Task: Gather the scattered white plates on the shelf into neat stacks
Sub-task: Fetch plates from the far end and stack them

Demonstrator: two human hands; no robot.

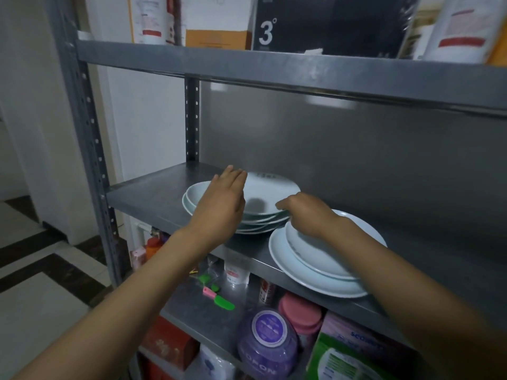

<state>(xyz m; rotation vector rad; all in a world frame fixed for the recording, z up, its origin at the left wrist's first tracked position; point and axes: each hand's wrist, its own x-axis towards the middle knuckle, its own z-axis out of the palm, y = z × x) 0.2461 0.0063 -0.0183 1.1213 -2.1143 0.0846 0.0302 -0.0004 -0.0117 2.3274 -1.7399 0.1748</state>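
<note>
I see a grey metal shelf (153, 193) with perforated uprights against a white wall, bearing two stacks of smooth round white plates (270, 192). My left hand (222, 201) lies flat, fingers straight, over the rear stack; my right hand (304, 212) curls onto that stack's rim, above the front stack (307, 272).

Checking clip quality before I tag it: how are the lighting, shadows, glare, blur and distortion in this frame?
Head view: dim, cool light. The left hand casts a soft shadow into the top plate. Pale glare patches sit on the grey back panel. Wide-angle bend bows the upper shelf edge. Labels on the purple jar and boxes are soft; the right hand looks slightly smeared.
</note>
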